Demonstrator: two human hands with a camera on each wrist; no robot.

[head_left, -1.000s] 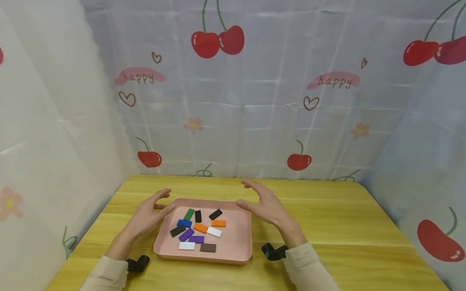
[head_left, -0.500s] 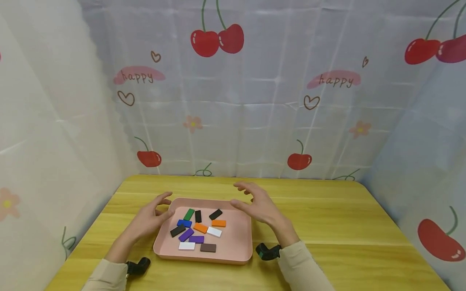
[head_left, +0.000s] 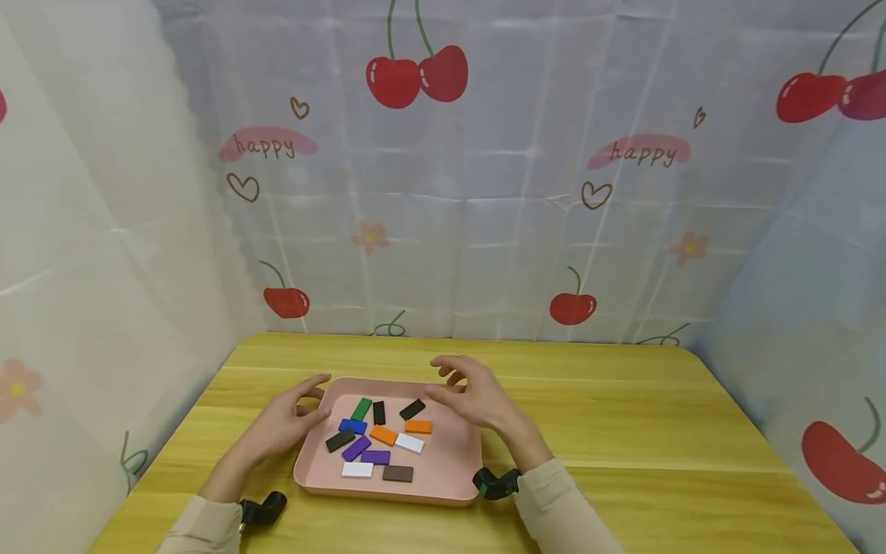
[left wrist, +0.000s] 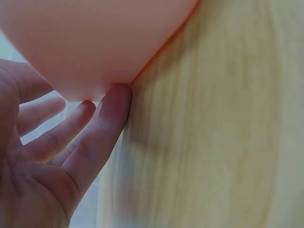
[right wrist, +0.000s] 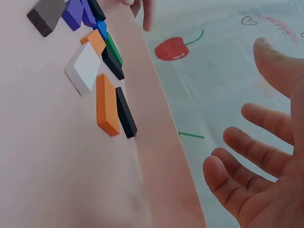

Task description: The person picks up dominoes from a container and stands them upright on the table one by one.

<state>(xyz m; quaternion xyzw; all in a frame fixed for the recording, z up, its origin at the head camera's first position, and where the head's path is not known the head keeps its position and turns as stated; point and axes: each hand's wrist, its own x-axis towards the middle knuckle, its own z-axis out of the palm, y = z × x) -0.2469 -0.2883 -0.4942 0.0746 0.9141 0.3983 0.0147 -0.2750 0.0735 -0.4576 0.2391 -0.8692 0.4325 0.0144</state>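
A pink tray [head_left: 453, 462] stands on the table, with several small flat rectangular blocks lying in it. Among them are orange [head_left: 418, 427], white [head_left: 357, 470], purple [head_left: 376, 458], black [head_left: 412, 409], green [head_left: 361, 408], blue [head_left: 353, 426] and brown [head_left: 398, 474] ones. At the tray's left side is my left hand [head_left: 278, 425]; in the left wrist view its extended fingers [left wrist: 116, 102] touch the outer wall near a corner. My right hand [head_left: 476, 396] hovers over the back right corner, its fingers loosely bent and spread, holding nothing, as the right wrist view confirms.
The wooden table [head_left: 609, 431] extends to the right of the tray. Behind it hangs a cherry-printed curtain [head_left: 484, 254], which continues down both sides. A black wrist device [head_left: 263, 508] is on the left wrist, another [head_left: 495, 485] on the right.
My right hand has moved left and slightly down, closer to the tray's back right corner. The left hand has come down a little beside the tray. The blocks have not moved.
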